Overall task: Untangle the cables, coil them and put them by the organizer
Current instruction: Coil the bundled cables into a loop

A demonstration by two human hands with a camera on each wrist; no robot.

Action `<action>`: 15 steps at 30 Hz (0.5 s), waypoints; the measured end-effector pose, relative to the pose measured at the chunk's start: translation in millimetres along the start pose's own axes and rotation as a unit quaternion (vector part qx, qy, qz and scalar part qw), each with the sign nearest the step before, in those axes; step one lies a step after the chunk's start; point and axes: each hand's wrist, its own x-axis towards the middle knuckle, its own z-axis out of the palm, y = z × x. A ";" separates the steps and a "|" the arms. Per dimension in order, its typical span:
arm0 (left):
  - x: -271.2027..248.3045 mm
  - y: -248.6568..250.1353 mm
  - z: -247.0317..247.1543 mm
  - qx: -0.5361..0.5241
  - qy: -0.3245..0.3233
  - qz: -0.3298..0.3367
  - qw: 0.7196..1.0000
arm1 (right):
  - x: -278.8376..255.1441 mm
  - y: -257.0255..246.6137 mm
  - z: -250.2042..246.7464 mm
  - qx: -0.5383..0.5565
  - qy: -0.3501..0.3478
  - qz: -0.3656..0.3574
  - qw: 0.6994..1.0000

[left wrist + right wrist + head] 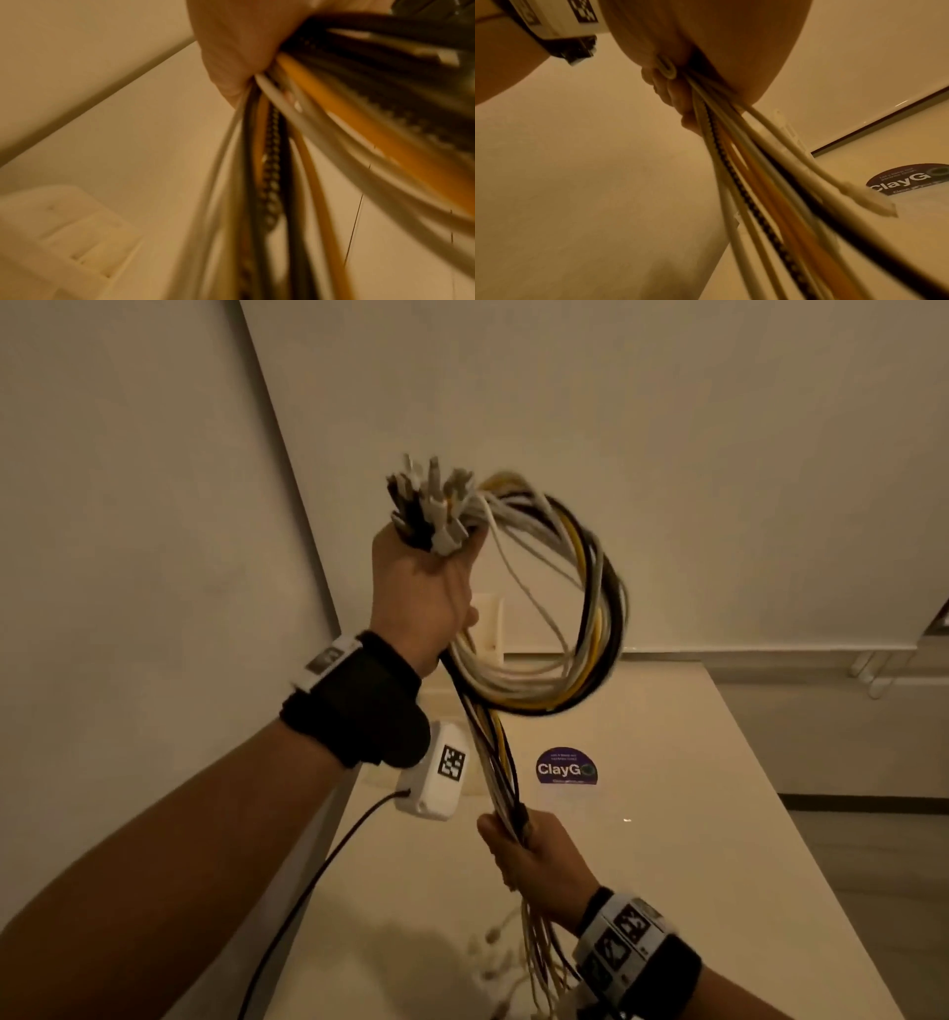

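A bundle of white, yellow and black cables point(580, 629) loops in the air above the table. My left hand point(421, 588) is raised and grips the bundle near its plugs point(429, 505), which stick up out of the fist. The left wrist view shows the same strands point(303, 154) fanning out from the palm. Lower down, my right hand point(534, 860) grips the straight run of cables point(757, 174); their loose ends point(518, 963) trail onto the table. A white organizer point(485, 621) stands at the table's far end against the wall, partly hidden by my left hand.
The white table point(693, 814) runs away from me, with a round purple ClayGo sticker point(566, 766) on it. A wall point(128, 557) stands close on the left. A black wire point(328, 860) hangs from the left wrist camera. The floor point(873, 839) lies to the right.
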 end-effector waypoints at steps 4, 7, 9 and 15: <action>7.1 -10.9 -14.6 0.043 0.069 -0.009 0.997 | -10.2 -6.6 -12.8 -0.020 -0.050 0.015 0.998; 15.9 -9.3 -21.9 0.081 0.102 0.006 0.991 | -11.1 -15.7 -16.9 0.012 -0.072 0.032 0.997; 18.3 -8.0 -26.1 0.164 0.104 0.053 0.980 | -10.6 -19.9 -16.4 0.015 -0.057 0.046 0.997; 24.4 -10.4 -44.9 0.240 0.057 0.064 0.967 | -17.5 -31.5 -47.1 -0.131 -0.054 -0.016 0.990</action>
